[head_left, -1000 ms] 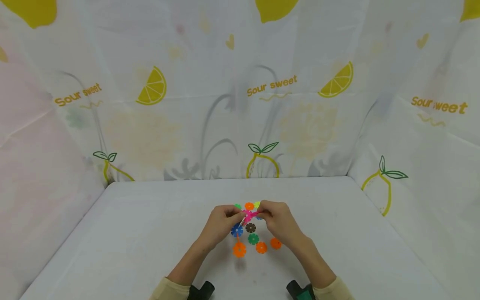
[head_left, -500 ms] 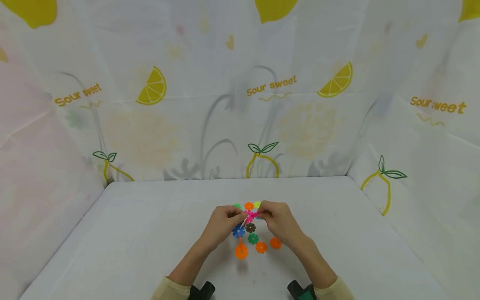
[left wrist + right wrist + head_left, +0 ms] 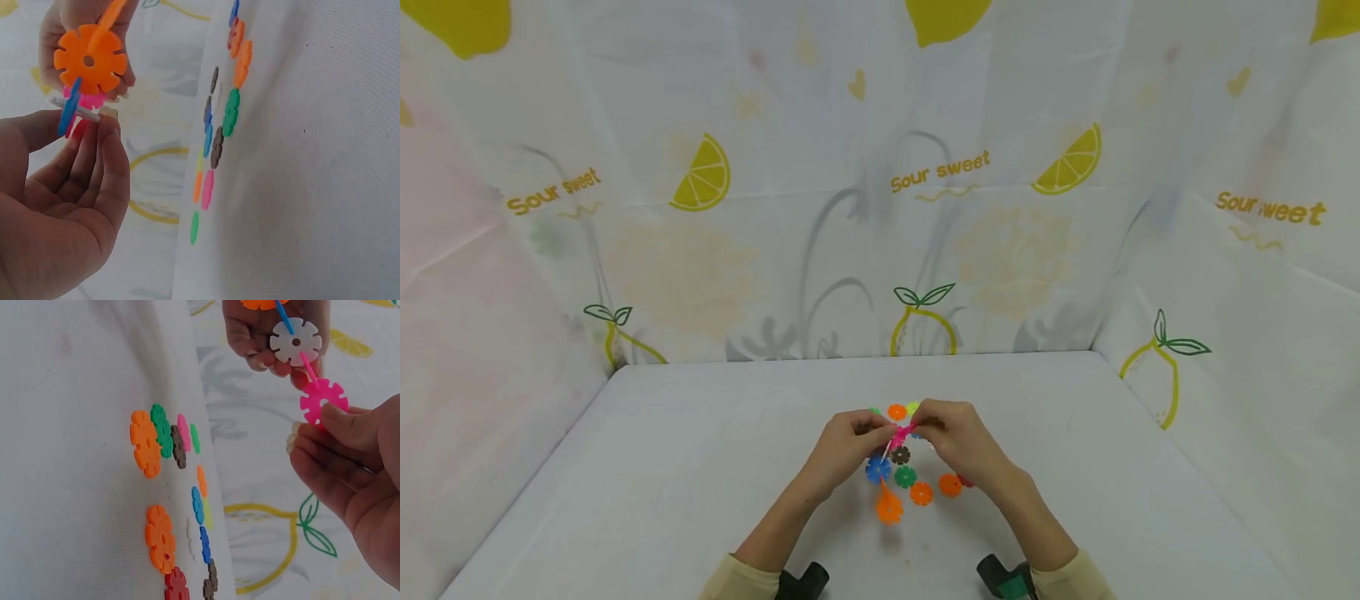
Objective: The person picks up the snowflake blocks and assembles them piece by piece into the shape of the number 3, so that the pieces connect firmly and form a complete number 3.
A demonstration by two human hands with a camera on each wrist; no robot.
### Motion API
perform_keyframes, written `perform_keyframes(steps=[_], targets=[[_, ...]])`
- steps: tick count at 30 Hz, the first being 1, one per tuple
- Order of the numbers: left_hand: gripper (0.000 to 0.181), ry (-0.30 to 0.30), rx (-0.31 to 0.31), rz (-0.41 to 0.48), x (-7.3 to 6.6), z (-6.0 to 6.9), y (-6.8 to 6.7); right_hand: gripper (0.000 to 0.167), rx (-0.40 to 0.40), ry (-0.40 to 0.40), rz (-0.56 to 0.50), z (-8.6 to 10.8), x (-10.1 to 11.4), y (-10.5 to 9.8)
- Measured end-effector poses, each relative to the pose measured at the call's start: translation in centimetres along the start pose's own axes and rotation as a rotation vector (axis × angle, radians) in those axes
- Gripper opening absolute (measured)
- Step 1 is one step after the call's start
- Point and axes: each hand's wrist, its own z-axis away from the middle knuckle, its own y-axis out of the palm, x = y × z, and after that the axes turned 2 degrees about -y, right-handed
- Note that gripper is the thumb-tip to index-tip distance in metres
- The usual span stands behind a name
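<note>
Both hands meet above the white table, holding a chain of slotted flower discs. The right hand pinches a pink disc between thumb and fingers. Attached to it is another pink disc seen edge-on, joined to a white disc. The left hand pinches the chain near the white and pink discs, its fingertips partly hiding them. From there hang a blue disc and an orange disc; in the left wrist view the orange disc shows face-on beside another orange piece.
Loose discs lie on the table under and around the hands: brown, green, orange, a second orange, and several more farther back. A printed curtain stands behind the table and at both sides.
The hanging blue and orange discs have moved slightly right and down, and the orange one has turned. Both hands keep their pinch, the left shifted a little to the right.
</note>
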Motion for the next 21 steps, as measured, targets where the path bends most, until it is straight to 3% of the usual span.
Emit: perform_keyframes(steps=[12, 21], targets=[[0.025, 0.034, 0.013, -0.01, -0.1, 0.1, 0.0, 0.01, 0.012, 0.04, -0.02, 0.1, -0.4, -0.3], [0.026, 0.022, -0.01, -0.037, 0.0, 0.0, -0.3, 0.008, 0.097, 0.18, 0.015, 0.3, -0.9, -1.3]])
